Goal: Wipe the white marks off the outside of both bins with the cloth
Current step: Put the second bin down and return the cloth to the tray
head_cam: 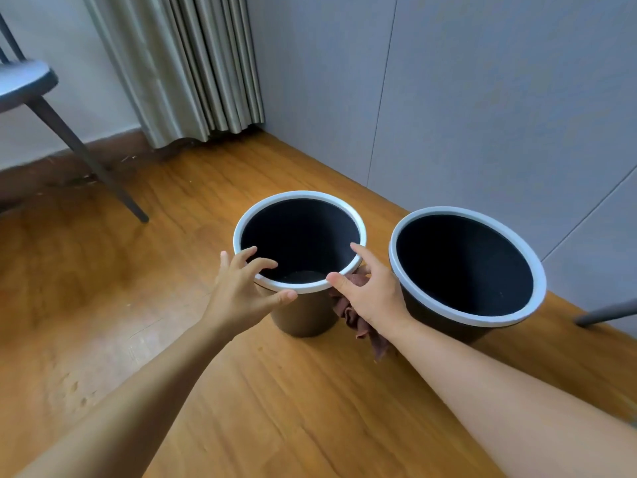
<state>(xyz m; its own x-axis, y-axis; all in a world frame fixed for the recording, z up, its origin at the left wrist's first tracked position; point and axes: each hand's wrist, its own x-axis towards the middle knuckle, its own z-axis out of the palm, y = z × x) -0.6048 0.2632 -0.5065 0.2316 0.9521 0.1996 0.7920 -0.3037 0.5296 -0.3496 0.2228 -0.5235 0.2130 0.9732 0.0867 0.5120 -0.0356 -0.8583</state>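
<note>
Two dark round bins with white rims stand side by side on the wooden floor, the left bin [303,315] and the right bin [444,322]. My left hand [241,288] is at the left bin's near rim, fingers curled over it and thumb along the outside. My right hand [365,288] is at the same bin's right side, index finger and thumb spread along the rim. A brown cloth [358,322] hangs from under its palm, held by the hidden lower fingers. No white marks show on the bin walls from here.
A grey wall runs close behind the bins on the right. A curtain [193,63] hangs in the corner. A dark chair [31,84] stands at the far left, its leg [100,167] slanting to the floor. Another furniture leg [606,313] enters at the right edge.
</note>
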